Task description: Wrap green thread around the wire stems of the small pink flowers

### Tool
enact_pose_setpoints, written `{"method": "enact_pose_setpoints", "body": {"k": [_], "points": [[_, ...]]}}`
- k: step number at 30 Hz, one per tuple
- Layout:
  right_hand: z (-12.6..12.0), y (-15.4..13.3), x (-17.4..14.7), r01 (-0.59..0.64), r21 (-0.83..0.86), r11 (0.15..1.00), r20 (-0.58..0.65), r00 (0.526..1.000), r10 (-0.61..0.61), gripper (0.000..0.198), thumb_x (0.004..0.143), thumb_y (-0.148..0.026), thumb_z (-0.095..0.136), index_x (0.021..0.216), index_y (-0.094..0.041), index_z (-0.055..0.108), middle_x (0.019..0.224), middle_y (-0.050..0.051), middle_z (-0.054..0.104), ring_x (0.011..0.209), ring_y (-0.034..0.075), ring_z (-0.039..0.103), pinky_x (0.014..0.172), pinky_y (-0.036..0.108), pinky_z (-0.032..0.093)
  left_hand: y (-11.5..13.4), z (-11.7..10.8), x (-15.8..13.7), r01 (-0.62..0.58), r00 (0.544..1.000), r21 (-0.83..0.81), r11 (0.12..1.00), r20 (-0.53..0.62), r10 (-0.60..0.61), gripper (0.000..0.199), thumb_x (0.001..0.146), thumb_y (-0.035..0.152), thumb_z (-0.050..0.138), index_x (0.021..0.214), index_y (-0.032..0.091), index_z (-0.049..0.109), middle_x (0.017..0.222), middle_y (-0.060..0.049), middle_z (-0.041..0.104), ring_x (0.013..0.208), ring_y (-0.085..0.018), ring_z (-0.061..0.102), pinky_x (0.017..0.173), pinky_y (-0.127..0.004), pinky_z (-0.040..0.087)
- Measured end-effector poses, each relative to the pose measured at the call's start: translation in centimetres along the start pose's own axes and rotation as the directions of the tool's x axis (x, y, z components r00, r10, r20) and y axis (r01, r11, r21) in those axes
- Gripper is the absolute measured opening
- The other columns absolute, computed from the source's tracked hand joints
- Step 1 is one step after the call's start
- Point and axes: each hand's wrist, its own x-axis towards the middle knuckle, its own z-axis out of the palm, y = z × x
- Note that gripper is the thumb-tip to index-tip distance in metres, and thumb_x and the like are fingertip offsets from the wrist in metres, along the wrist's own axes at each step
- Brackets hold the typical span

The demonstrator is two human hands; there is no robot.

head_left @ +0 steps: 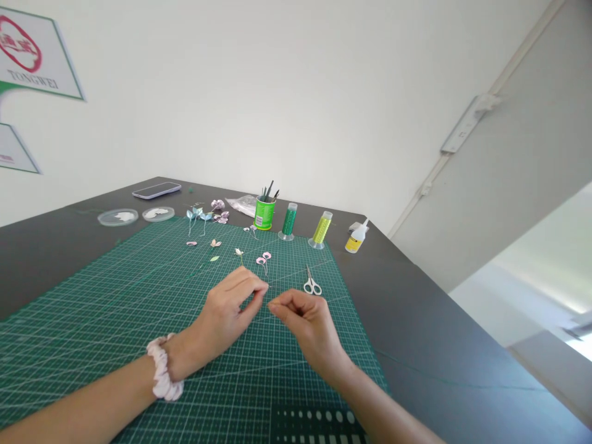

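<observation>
Over the green cutting mat (139, 357), my left hand (231, 303) is closed in a pinch, thumb against fingertips. My right hand (303, 317) pinches the same way, its fingertips a small gap from the left ones. What either pinch holds, if anything, is too fine to make out. Just beyond them lie pink petal pieces on thin stems (263, 259), a small white flower (238, 251) and a green leaf piece (214, 258). White-handled scissors (312, 286) rest on the mat beyond my right hand.
Behind stand a green spool (289, 221), a yellow-green spool (321, 229), a green can of tools (264, 214) and a glue bottle (357, 237). Blue flowers (198, 214), clear dishes (118, 217) and a phone (157, 190) lie farther left. A loose green thread (444, 377) crosses the table right.
</observation>
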Motion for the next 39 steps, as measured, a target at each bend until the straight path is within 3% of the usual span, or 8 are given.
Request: {"method": "enact_pose_setpoints", "body": {"k": [4, 9, 12, 15, 24, 30, 39], "points": [[-0.2, 0.3, -0.4, 0.163, -0.192, 0.968, -0.013, 0.986, -0.168, 0.022, 0.083, -0.024, 0.056, 0.063, -0.018, 0.064, 0.051, -0.004, 0.044, 0.046, 0.009, 0.033, 0.044, 0.024, 0.027, -0.1, 0.1, -0.2, -0.011, 0.999, -0.002, 1.0, 0.05, 0.011, 0.015, 0.093, 0.009, 0.052, 0.083, 0.016, 0.059, 0.073, 0.0, 0.061, 0.069, -0.011, 0.057, 0.064, -0.022, 0.048], [-0.8, 0.2, -0.5, 0.398, -0.435, 0.807, 0.052, 0.906, -0.42, 0.023, 0.089, -0.015, 0.052, 0.074, -0.016, 0.069, 0.062, 0.001, 0.06, 0.053, 0.011, 0.048, 0.051, 0.024, 0.036, -0.4, 0.1, -0.7, -0.001, 0.99, -0.037, 0.999, 0.14, 0.007, 0.012, 0.094, 0.009, 0.052, 0.086, 0.016, 0.059, 0.076, 0.0, 0.06, 0.072, -0.012, 0.056, 0.066, -0.022, 0.046], [-1.2, 0.0, -0.4, 0.425, -0.499, 0.756, 0.048, 0.884, -0.465, 0.023, 0.091, -0.014, 0.051, 0.076, -0.016, 0.069, 0.064, 0.002, 0.062, 0.054, 0.012, 0.051, 0.053, 0.024, 0.038, -0.5, 0.1, -0.7, -0.006, 0.987, -0.048, 0.999, 0.159, 0.014, 0.013, 0.094, 0.009, 0.051, 0.087, 0.016, 0.059, 0.076, -0.001, 0.06, 0.072, -0.013, 0.055, 0.065, -0.022, 0.046], [-1.5, -0.1, -0.2, 0.412, -0.508, 0.756, 0.026, 0.885, -0.465, 0.022, 0.09, -0.016, 0.054, 0.075, -0.017, 0.07, 0.063, 0.001, 0.061, 0.054, 0.012, 0.05, 0.053, 0.024, 0.038, -0.5, 0.2, -0.7, -0.014, 0.984, -0.061, 0.998, 0.174, 0.025, 0.013, 0.094, 0.008, 0.05, 0.088, 0.016, 0.059, 0.075, 0.0, 0.06, 0.072, -0.013, 0.055, 0.065, -0.022, 0.046], [-2.1, -0.1, 0.8, 0.289, -0.357, 0.888, -0.047, 0.944, -0.326, 0.019, 0.084, -0.02, 0.06, 0.067, -0.02, 0.07, 0.056, -0.004, 0.048, 0.053, 0.011, 0.038, 0.053, 0.026, 0.032, -0.1, 0.2, -0.5, -0.039, 0.979, -0.111, 0.993, 0.193, 0.06, 0.015, 0.093, 0.007, 0.051, 0.085, 0.016, 0.06, 0.074, 0.0, 0.06, 0.07, -0.012, 0.055, 0.064, -0.022, 0.047], [-2.3, -0.1, 1.4, 0.094, -0.142, 0.985, -0.077, 0.991, -0.105, 0.018, 0.077, -0.029, 0.064, 0.063, -0.019, 0.067, 0.049, -0.006, 0.036, 0.049, 0.01, 0.028, 0.048, 0.026, 0.026, 0.3, 0.3, -0.3, -0.064, 0.988, -0.151, 0.987, 0.132, 0.084, 0.015, 0.09, 0.006, 0.053, 0.085, 0.016, 0.062, 0.072, 0.0, 0.062, 0.069, -0.012, 0.057, 0.064, -0.022, 0.048], [-1.6, 0.6, 1.8, -0.196, 0.177, 0.965, 0.056, 0.98, 0.189, 0.017, 0.067, -0.032, 0.071, 0.059, -0.018, 0.064, 0.048, -0.008, 0.041, 0.045, 0.007, 0.024, 0.044, 0.024, 0.018, 0.3, 0.1, -0.2, -0.043, 0.995, -0.158, 0.987, 0.082, 0.056, 0.014, 0.089, 0.006, 0.054, 0.084, 0.017, 0.062, 0.072, 0.0, 0.063, 0.068, -0.011, 0.059, 0.063, -0.022, 0.049]]}}
